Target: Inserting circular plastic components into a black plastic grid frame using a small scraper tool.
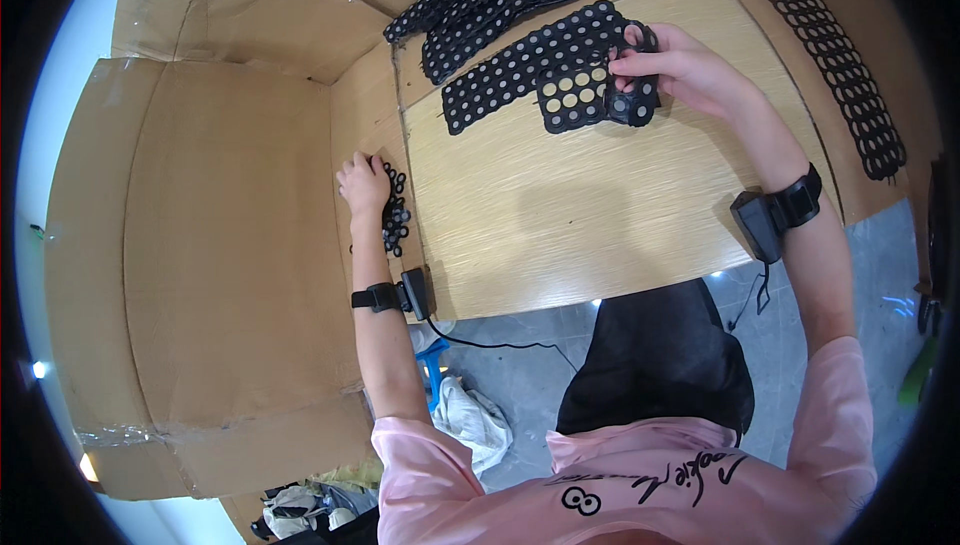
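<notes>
My left hand (362,185) is over the left edge of a loose pile of small black rings and discs (396,217), at the table's left side. Its fingers are bent downward and somewhat apart; nothing shows between them. My right hand (685,70), at the far right of the tabletop, grips the end of a black strip with round spots (572,100). Pale yellow discs fill part of this strip and grey ones the rest. Thumb and fingers close round its curled black edge. Under and behind it lies a longer black strip with grey discs (500,70).
Further black spotted strips (500,0) lie stacked at the back of the wooden tabletop (560,215). A black strip with open holes (835,75) rests on cardboard at the right. A tall cardboard wall (230,245) stands at the left. A cable (500,345) hangs from my left wrist device.
</notes>
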### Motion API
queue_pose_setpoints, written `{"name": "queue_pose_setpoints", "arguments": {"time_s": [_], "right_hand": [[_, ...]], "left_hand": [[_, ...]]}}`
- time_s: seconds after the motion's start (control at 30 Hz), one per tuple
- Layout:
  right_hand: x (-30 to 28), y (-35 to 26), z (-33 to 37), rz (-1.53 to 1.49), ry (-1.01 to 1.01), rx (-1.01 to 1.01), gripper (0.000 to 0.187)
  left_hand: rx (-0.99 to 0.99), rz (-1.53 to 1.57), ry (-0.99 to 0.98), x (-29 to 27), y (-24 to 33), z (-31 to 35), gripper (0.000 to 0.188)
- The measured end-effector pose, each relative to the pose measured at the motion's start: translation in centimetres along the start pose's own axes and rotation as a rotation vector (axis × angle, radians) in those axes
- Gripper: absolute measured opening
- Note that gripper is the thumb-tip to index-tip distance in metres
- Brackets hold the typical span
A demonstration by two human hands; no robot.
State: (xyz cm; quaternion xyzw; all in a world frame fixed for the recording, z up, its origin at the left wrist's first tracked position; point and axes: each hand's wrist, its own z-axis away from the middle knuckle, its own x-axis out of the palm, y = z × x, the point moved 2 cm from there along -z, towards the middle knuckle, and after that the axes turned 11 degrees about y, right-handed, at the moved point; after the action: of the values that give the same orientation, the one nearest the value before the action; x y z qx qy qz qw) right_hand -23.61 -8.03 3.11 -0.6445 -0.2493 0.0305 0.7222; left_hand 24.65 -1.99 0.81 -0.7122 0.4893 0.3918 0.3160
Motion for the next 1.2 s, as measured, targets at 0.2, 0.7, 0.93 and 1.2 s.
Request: {"name": "queue_pose_setpoints", "arguments": {"time_s": [0.2, 0.7, 0.93, 1.2], "right_hand": [[-1.1, -0.9, -0.1, 0.026, 0.019, -0.038, 0.021], [1.0, -4.1, 7.3, 0.063, 0.294, -0.056, 0.020], [-2.1, -5.0, 10.8, 0.229, 0.396, -0.073, 0.023], [-5.2, -4.1, 9.5, 1.131, 0.497, -0.372, 0.031]], "left_hand": [[-0.159, -0.047, 0.171, -2.5, 2.7, 0.1, 0.031], [-0.268, 0.841, -0.021, -4.5, 26.6, 7.2, 0.042], [-0.282, 1.123, -0.381, -4.2, 26.0, 7.3, 0.029], [-0.219, 1.557, -0.522, -6.2, 21.3, 9.2, 0.017]]}}
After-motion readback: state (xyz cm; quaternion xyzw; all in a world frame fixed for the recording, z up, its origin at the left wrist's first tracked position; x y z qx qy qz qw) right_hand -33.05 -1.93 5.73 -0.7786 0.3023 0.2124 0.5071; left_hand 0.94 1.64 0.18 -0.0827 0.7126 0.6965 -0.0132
